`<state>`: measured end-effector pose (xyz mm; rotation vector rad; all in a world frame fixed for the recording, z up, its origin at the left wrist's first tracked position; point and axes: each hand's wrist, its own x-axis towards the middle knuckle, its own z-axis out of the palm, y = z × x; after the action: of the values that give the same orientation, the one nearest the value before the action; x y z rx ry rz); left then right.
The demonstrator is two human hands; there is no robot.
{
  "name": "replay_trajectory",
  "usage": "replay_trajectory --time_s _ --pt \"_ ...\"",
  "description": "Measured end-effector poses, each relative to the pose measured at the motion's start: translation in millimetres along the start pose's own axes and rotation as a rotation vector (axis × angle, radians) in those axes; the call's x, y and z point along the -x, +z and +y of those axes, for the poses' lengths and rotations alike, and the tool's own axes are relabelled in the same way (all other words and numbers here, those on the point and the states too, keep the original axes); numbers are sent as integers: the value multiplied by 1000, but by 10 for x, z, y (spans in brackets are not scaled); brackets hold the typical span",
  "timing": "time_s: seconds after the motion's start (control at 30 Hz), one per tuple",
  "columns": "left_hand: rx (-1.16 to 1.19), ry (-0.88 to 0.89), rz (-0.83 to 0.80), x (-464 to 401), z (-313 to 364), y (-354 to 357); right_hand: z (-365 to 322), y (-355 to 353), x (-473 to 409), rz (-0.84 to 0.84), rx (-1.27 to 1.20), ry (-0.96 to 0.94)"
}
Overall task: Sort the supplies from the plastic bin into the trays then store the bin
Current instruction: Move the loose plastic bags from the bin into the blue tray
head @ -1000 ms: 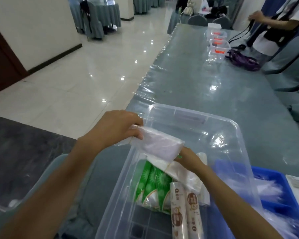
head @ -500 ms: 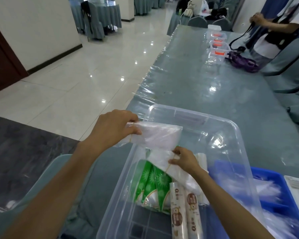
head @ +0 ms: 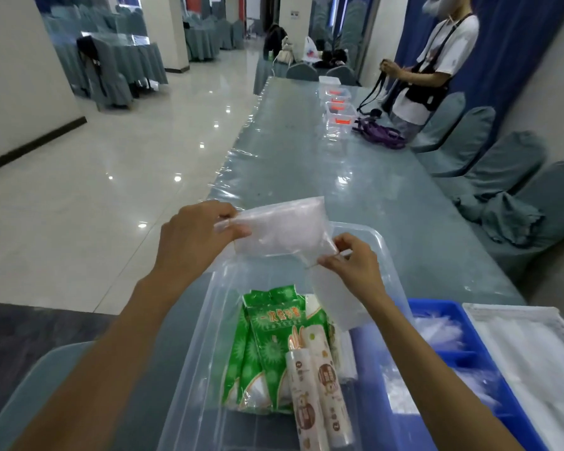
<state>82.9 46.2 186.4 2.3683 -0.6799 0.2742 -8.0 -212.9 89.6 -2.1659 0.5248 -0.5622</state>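
A clear plastic bin [head: 392,255] stands on the table in front of me. Inside lie green packets [head: 267,340], two printed rolls [head: 319,395] and more white bags. My left hand [head: 192,236] pinches the left edge of a translucent plastic bag packet [head: 284,229] held above the bin's far end. My right hand [head: 352,262] pinches a second translucent bag [head: 332,297] that hangs down into the bin, just under the first packet's right corner. To the right sit a blue tray [head: 437,307] with clear bags and a white tray [head: 515,310].
The long table [head: 306,164] has a shiny plastic cover. At its far end are several small clear boxes [head: 337,109] with orange parts, purple straps [head: 378,135] and a standing person [head: 427,66]. Covered chairs [head: 508,177] line the right side. Open floor lies left.
Both hands rose from the bin. The left lifted its packet higher and further out; the right pulled a second bag up out of the bin. The view tilted upward.
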Motion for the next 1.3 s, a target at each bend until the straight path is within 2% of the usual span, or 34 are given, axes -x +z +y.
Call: replay_trajectory --time_s 0.23,0.5,0.93,1.3 --pt "126 48 41 -32 458 111 -177 -749 95 242 -88 -42" --pt "200 140 32 138 1183 387 -45 -1664 464 418 -200 -63" --pt "236 180 -85 1032 2608 1170 942 -3093 1637 454 -37 44" --pt "208 224 -136 1702 3342 1764 1781 -3604 2436 451 -113 170"
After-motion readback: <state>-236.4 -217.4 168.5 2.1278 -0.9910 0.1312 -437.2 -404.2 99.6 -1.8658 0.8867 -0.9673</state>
